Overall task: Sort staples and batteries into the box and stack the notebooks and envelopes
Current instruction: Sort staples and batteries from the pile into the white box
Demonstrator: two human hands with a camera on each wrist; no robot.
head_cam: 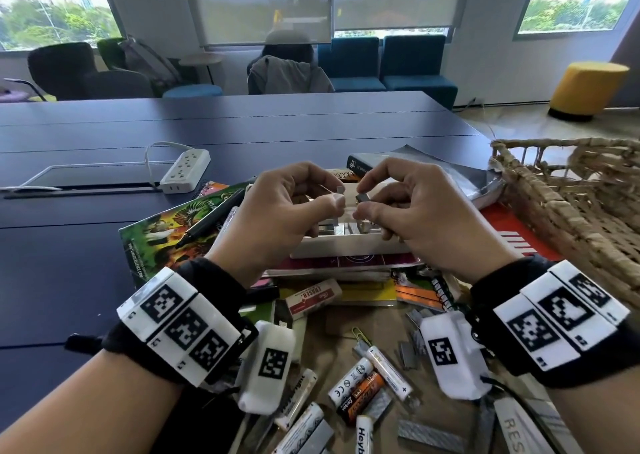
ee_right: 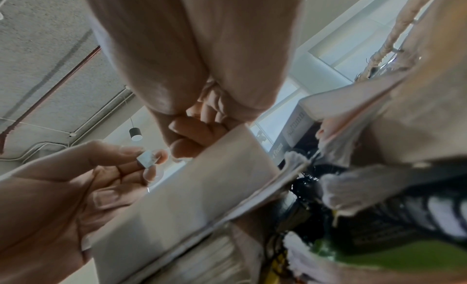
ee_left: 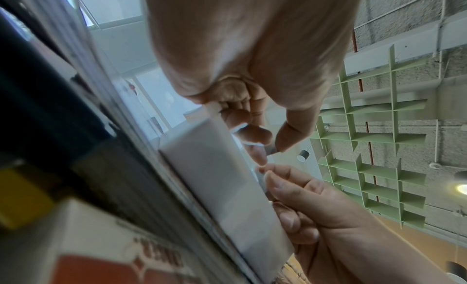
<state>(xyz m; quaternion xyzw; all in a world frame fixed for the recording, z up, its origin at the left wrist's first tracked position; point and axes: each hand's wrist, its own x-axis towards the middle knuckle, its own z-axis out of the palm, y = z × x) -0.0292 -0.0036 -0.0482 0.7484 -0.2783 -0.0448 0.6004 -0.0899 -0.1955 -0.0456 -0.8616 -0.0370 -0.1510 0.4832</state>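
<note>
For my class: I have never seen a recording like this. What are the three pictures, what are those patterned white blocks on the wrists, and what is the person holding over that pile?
No robot here: a person works with bare hands. The patterned blocks are tracking markers on wrist straps that carry cameras. The head view looks down from a head-worn camera; the other two look along each hand from the wrists, so they seem tilted.

The left hand pinches a small grey block of staples, and the right hand pinches another block of staples. Both hover over a white box resting on stacked notebooks.

Nearer the person lie loose batteries, more staple strips and an eraser. A woven basket stands at the right and a power strip at the left.
</note>
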